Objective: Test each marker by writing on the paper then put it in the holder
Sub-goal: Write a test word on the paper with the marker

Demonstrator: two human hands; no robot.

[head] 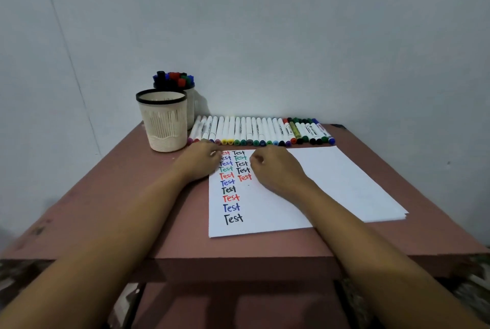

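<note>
A row of markers (pixel 261 131) is laid side by side along the far edge of the reddish-brown worktop (pixel 111 196), just beyond the top edge of the paper (pixel 331 182). Each marker's long axis runs from the wall toward the person, with the coloured caps pointed at the near side; the ones at the right end are splayed slightly rightward. The paper is laid flat with its long sides running away from the person, and "Test" is seen written on it in two columns, in black, blue, red and green.

Near the far left corner an empty cream holder (pixel 163 120) with a black rim is stood upright, just beside the left end of the row. Behind it, a second holder (pixel 189 106) is filled with markers stood on end, caps upward.

The left hand (pixel 198 163) is rested palm down at the paper's upper left corner, its fingers curled and reached toward the caps at the left end of the row; whether a marker is touched cannot be told. The right hand (pixel 275 169) is rested on the paper, knuckles up, its grip loosely curled with nothing seen in it. Both forearms are stretched forward over the near edge of the worktop.
</note>
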